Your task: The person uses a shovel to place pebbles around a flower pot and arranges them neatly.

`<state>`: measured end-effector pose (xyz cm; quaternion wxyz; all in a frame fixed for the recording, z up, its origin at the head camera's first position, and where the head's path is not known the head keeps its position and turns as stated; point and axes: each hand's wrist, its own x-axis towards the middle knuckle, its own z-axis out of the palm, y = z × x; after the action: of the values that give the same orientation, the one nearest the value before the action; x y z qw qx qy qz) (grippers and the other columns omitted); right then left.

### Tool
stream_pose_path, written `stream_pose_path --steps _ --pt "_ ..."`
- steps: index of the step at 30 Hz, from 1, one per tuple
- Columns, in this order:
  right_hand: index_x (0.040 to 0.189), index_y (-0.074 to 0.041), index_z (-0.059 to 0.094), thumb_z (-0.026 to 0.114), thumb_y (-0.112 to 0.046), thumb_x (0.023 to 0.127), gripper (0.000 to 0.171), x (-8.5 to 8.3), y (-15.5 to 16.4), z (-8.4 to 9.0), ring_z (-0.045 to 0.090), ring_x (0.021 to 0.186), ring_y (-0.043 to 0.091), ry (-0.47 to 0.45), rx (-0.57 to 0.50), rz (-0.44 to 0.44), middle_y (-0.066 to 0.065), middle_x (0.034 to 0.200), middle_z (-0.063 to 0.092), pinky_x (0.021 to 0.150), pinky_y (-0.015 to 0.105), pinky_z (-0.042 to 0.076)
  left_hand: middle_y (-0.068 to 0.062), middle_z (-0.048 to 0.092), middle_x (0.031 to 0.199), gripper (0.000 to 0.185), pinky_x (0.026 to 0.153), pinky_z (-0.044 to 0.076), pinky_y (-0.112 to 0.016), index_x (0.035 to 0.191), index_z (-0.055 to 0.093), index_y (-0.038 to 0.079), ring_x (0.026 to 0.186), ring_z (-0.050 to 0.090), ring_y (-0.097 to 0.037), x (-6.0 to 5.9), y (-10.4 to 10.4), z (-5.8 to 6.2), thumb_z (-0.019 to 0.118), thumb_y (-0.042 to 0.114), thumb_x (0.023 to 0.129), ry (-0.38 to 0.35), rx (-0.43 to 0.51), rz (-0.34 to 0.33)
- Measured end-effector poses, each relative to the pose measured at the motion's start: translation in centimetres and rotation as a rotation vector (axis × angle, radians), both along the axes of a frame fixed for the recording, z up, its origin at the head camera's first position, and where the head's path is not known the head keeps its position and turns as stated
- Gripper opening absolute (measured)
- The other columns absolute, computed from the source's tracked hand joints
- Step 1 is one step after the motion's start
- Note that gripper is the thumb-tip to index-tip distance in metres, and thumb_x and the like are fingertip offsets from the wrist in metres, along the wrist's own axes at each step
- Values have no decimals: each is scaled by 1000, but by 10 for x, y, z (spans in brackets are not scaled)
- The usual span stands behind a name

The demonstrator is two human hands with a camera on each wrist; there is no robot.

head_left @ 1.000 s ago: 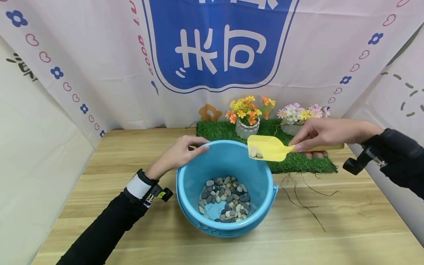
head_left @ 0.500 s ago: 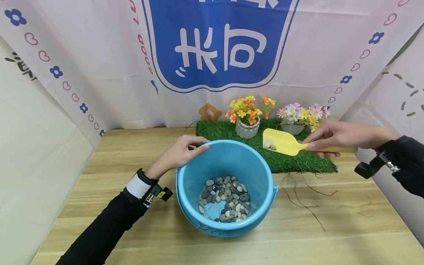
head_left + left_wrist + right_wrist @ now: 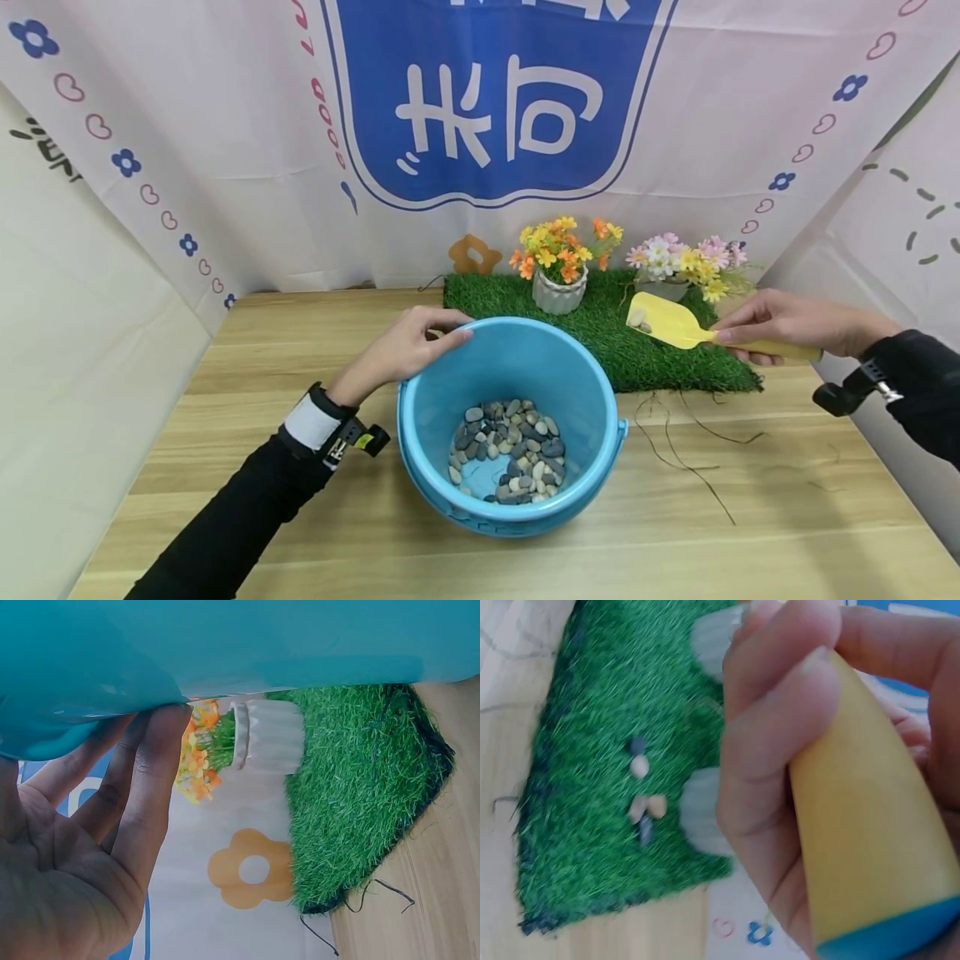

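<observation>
My left hand point(image 3: 405, 346) grips the far-left rim of a blue bucket point(image 3: 540, 350); the left wrist view shows its fingers against the outer wall. Grey, white and dark pebbles point(image 3: 517, 446) cover much of the bucket's floor. Above the green grass mat point(image 3: 630, 358), my right hand point(image 3: 787, 325) holds a yellow toy shovel point(image 3: 671, 321) by its handle, blade pointing left. A few pale pebbles point(image 3: 640, 320) lie near the blade's tip. In the right wrist view several loose pebbles point(image 3: 645, 802) rest on the mat, hidden from the head view.
Two pots stand on the mat's back part: orange and yellow flowers point(image 3: 558, 250), and pink, white and yellow flowers point(image 3: 690, 258). Loose dark threads point(image 3: 675, 442) trail from the mat over the wooden table point(image 3: 750, 533). A printed cloth point(image 3: 247, 150) hangs behind.
My right hand has moved the shovel rightward, from beside the bucket's rim to over the right part of the mat, pebbles still on the blade. The left hand and bucket have stayed put.
</observation>
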<state>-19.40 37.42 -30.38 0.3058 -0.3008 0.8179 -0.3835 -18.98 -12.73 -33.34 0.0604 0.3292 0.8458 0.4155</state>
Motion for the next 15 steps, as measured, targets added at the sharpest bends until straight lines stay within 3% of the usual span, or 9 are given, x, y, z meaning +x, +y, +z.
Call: stream_pose_path --steps 6,15 --pt "87 -2 67 46 -17 100 28 -5 11 -19 54 53 19 -48 49 -100 15 72 60 46 33 49 -1 65 96 26 68 54 -29 114 66 12 83 62 -13 1 0 1 55 27 96 -3 -8 3" --pt "89 -4 69 49 -21 99 28 -15 22 -43 54 57 35 -45 105 -130 19 73 60 47 34 49 -1 65 96 27 68 54 -29 114 66 11 83 62 -13 1 0 0 55 27 96 4 1 0"
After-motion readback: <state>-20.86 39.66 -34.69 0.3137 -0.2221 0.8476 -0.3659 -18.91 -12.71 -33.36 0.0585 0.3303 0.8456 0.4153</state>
